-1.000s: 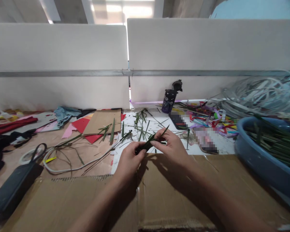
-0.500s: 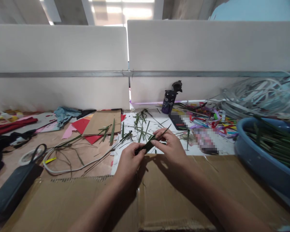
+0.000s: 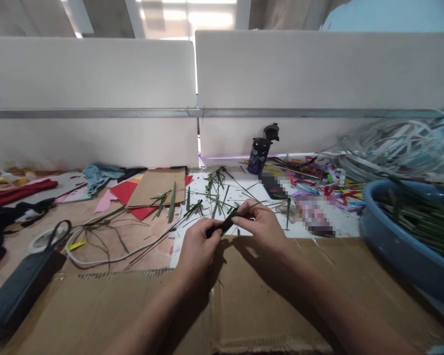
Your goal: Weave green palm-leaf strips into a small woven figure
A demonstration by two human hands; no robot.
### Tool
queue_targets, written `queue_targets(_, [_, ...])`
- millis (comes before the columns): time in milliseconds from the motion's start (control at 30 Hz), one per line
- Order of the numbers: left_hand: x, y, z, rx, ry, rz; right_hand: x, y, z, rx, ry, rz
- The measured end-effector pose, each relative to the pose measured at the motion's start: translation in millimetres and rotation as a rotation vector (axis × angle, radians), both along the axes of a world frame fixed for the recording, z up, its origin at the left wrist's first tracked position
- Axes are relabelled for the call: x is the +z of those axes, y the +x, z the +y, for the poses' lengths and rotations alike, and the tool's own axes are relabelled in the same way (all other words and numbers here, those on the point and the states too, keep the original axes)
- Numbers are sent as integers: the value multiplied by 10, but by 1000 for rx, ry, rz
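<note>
Above the cardboard, green leaf strip (folded) between left hand; right hand

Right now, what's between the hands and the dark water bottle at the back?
In the head view, loose green leaf scraps on white paper lie between the hands' leaf strip and the bottle.

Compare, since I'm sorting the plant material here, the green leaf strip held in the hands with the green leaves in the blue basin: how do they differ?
The green leaf strip is single, pinched between the left hand and right hand above the brown cardboard sheet; the green leaves lie untouched as a bundle in the blue plastic basin. The strip looks shorter; the leaves look long. Both are dark green and narrow.
</note>
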State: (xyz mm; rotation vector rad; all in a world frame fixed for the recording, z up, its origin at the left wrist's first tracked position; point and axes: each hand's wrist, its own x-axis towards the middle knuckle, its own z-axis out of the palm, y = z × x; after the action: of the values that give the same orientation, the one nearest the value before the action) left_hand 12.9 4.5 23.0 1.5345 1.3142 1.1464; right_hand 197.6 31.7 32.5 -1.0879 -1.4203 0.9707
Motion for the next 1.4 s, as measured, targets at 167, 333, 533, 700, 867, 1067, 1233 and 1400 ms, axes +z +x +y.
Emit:
queue_targets(167, [-9,-11,12,6,50,49,-20,-13,21,-28,-7,55])
queue_targets(333, [-14,-25,20,2,87,70,16,19,39,39,-88,81])
queue_targets(533, [25,-28,22,4,152,114,-3,34,47,36,-81,75])
queue_targets(700, [34,-75,56,-29,240,158,22,32,30,44,-29,64])
queue_targets(867, [78,-208,128,22,396,126,73,-3,-74,-11,270,-36])
queue_targets(1067, [115,-264,173,317,183,-231,53,20,-232,-186,866,-336])
queue_targets(1233, [27,-91,119,-15,-290,-674,13,25,-369,-201,1108,-630])
queue_targets(1400, [5,-19,101,-79,-309,-822,-143,-64,-424,-153,1132,-702])
